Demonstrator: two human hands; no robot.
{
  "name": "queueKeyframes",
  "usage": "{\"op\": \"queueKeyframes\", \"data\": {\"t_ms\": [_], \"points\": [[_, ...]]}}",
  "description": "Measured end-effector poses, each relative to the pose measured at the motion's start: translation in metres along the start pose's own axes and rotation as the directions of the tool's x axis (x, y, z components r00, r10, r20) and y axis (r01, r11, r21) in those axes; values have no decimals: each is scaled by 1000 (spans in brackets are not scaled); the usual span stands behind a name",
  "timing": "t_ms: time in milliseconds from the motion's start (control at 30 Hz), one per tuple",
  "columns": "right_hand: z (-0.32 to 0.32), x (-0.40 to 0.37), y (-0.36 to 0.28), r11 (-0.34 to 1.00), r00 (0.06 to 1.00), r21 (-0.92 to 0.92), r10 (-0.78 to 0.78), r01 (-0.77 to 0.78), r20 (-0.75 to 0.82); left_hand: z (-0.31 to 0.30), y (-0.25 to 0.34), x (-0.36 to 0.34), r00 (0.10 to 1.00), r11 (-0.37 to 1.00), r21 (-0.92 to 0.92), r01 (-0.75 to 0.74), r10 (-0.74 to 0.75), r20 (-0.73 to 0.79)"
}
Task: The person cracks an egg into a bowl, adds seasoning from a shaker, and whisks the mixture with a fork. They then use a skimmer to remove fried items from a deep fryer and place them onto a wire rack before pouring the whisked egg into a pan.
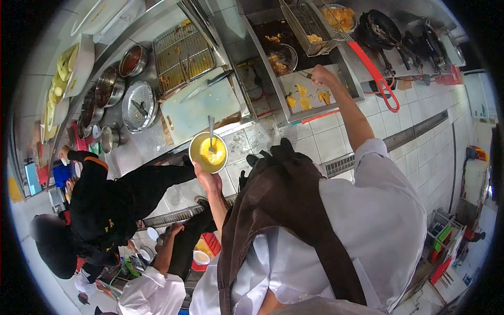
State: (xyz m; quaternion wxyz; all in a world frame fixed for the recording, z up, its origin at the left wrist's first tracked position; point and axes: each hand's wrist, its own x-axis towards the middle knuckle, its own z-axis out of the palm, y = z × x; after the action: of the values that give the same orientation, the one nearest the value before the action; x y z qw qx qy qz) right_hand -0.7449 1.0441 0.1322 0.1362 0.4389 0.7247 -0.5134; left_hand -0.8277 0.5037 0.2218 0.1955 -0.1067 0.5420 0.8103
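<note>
My left hand point(208, 178) is closed on the side of a bowl point(222, 166) holding yellow liquid point(212, 152). A spoon point(211, 129) stands in that bowl, its handle leaning on the rim. Out over the fryer's metal tray point(292, 81), my right hand point(322, 77) is closed around a thin handle point(307, 75), whose far end I cannot make out. Several yellow pieces point(302, 90) lie on the tray just below this hand.
A cutting board point(197, 113) with a knife point(197, 93) lies beyond the bowl. A fryer basket point(315, 37) and a red handle point(367, 65) are near my right arm. Pans point(380, 29) stand at upper right. Two people point(113, 202) point(152, 294) are at left.
</note>
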Motion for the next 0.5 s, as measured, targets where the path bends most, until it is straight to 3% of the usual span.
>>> {"op": "queueKeyframes", "data": {"t_ms": [67,200,267,367,500], "points": [[4,3,12,959,1000,283,-27,22,13,3,0,0,1000,1000,-5,2,-2,-21],[12,-23,17,904,999,424,-32,46,-40,2,-2,2,1000,1000,0,6,-6,-24],[21,-38,14,791,998,611,3,32,-58,5,-1,2,1000,1000,-2,5,-5,15],[30,-42,27,691,997,721,-81,54,2,13,0,-1,1000,1000,25,-6,6,18],[46,-60,26,633,995,769,-80,94,-55,18,-1,-3,999,999,36,-11,9,43]]}}
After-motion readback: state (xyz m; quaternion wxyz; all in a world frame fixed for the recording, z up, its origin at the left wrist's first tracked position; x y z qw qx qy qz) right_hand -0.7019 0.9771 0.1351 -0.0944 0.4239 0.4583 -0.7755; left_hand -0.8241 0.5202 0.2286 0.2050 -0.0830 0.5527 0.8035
